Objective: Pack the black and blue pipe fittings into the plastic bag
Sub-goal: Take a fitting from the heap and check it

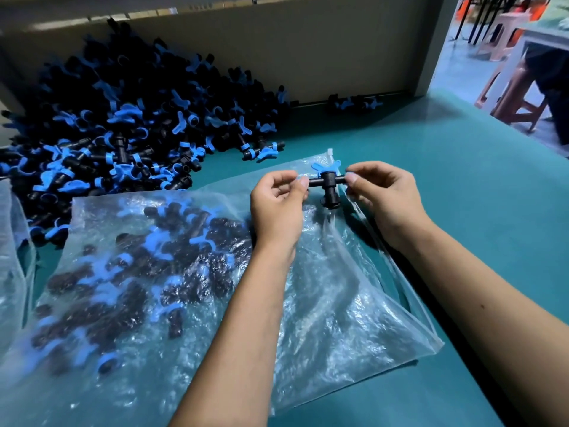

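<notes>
Left hand (278,204), right hand (383,195) pinch fitting (328,183) above bag (323,303).

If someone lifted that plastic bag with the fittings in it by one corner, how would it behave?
The plastic bag looks thin and crinkled, so it would probably sag limply. The fittings inside would likely slide into a lump, making it fairly heavy. Its open side might spill some.

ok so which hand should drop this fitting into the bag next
Probably the right hand. It pinches the fitting beside the plastic bag's open edge, which runs along that side. The left hand lies over the bag and could lift the top layer.
</notes>
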`<action>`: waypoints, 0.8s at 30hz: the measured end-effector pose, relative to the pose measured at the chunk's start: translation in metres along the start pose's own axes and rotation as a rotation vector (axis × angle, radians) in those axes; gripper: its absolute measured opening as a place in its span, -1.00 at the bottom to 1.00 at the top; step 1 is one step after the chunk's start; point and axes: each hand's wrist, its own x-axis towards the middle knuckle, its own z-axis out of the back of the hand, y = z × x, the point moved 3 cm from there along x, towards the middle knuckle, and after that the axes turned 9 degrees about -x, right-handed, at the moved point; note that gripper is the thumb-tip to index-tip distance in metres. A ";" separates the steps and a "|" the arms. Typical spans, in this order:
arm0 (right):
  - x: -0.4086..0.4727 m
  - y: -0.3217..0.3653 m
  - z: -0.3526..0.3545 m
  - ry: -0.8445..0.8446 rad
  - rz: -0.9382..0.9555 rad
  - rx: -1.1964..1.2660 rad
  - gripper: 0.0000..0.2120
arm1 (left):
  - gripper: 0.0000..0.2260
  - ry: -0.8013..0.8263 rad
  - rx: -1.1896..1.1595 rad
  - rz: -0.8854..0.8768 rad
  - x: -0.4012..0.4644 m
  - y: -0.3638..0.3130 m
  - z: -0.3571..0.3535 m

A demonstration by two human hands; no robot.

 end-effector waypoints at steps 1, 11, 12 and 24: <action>0.001 0.000 0.002 -0.034 -0.039 0.040 -0.87 | -0.91 -0.015 -0.020 0.008 0.001 -0.001 0.001; -0.005 0.002 -0.004 0.133 0.016 -0.102 -0.88 | -0.88 0.148 0.108 -0.006 -0.005 -0.002 -0.002; -0.005 0.002 -0.004 0.142 0.020 -0.097 -0.88 | -0.88 0.155 0.113 -0.005 -0.005 -0.002 -0.002; 0.001 -0.005 0.007 -0.144 0.064 -0.137 -0.77 | -0.88 0.006 -0.029 -0.046 -0.013 -0.008 -0.004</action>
